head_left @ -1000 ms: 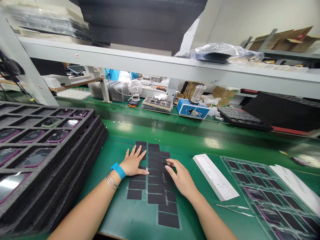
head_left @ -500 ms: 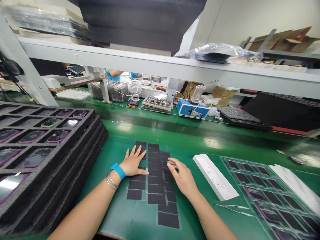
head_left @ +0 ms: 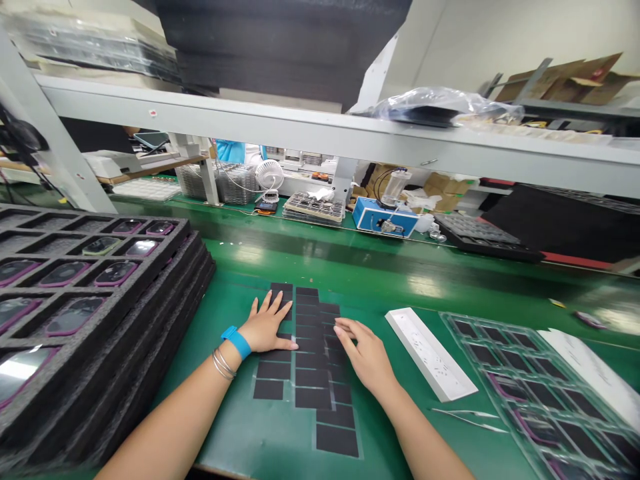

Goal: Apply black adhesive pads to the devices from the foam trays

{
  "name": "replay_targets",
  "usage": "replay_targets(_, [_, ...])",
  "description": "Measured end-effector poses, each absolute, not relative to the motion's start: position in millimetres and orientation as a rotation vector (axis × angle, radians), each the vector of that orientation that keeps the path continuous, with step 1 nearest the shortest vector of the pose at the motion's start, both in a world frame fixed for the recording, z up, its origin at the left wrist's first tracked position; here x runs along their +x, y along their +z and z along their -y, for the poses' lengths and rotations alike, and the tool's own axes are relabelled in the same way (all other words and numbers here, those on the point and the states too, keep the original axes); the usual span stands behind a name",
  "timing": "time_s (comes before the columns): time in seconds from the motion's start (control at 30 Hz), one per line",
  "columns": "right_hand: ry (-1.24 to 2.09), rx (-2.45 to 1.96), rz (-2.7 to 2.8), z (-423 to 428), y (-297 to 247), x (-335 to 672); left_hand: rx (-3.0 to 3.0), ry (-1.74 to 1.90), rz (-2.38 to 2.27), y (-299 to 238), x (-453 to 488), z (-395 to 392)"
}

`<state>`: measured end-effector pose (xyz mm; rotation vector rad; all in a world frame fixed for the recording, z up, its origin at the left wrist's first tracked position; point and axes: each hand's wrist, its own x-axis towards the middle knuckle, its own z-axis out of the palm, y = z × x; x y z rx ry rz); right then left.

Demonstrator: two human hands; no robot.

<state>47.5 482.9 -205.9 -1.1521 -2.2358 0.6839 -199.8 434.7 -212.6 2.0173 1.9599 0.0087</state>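
Observation:
Rows of black rectangular pieces on clear backing strips (head_left: 336, 440) lie flat on the green mat. My left hand (head_left: 265, 327) is spread flat over the left strip, its fingers apart and the thumb reaching to the middle strip. My right hand (head_left: 365, 353) rests at the right edge of the right-hand strip. Its thumb and index fingertips come together there, over the black pieces. Whether a piece is between them is hidden. White-handled tweezers (head_left: 470, 417) lie to the right, near a shallow white tray (head_left: 425, 353).
Stacked black foam trays (head_left: 170, 307) holding purple-rimmed parts rise at the left. On the right, a clear plastic tray (head_left: 530, 373) holds black pieces and purple-rimmed parts. A grey shelf beam (head_left: 300, 130) crosses overhead. Behind stand a small white fan (head_left: 270, 175) and a blue box (head_left: 383, 217).
Both my hands stay almost still. In the background, a person's blue-sleeved arm has shifted.

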Motion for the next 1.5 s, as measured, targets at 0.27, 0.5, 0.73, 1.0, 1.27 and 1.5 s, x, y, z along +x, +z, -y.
replay_targets(0.27, [0.695,-1.16,2.198,-482.9,-206.6,48.4,2.017,0.015,-1.962,-213.3,-200.1,-434.5])
replay_targets(0.5, [0.715,-1.188,2.239,-481.2,-202.1,46.9,2.012,0.008,-1.967,-212.1,-199.3,-434.2])
replay_targets(0.73, [0.672,-1.174,2.121,-481.8,-205.2,48.7,2.016,0.007,-1.965,-213.2,-200.0,-434.8])
replay_targets(1.0, [0.722,-1.192,2.237,-481.8,-203.0,46.3,2.015,0.002,-1.969,-212.8,-199.3,-434.6])
replay_targets(1.27, [0.697,-1.193,2.179,-482.0,-203.5,47.5,2.017,0.008,-1.967,-212.3,-198.9,-434.5])
replay_targets(1.5, [0.705,-1.187,2.208,-483.2,-205.8,47.4,2.011,0.003,-1.969,-211.8,-198.8,-434.2])
